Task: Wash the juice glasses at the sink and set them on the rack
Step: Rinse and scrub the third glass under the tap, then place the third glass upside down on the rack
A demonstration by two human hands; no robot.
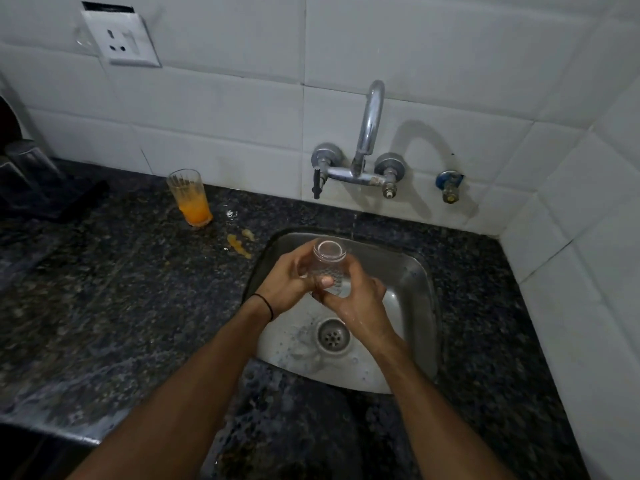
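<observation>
Both forearms extend over the sink (pixel 412 271); left hand (pixel 287 278) and right hand (pixel 360 303) fingers clamp the tilted clear glass (pixel 327 263).

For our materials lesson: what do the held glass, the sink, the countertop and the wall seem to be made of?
Held glass: clear glass, or possibly plastic; the hands show through it, and its lower part looks textured.
Sink: likely stainless steel; dull grey metallic sheen.
Countertop: polished speckled dark stone, probably granite.
Wall: glossy white tiles, likely ceramic, with visible grout lines.
</observation>
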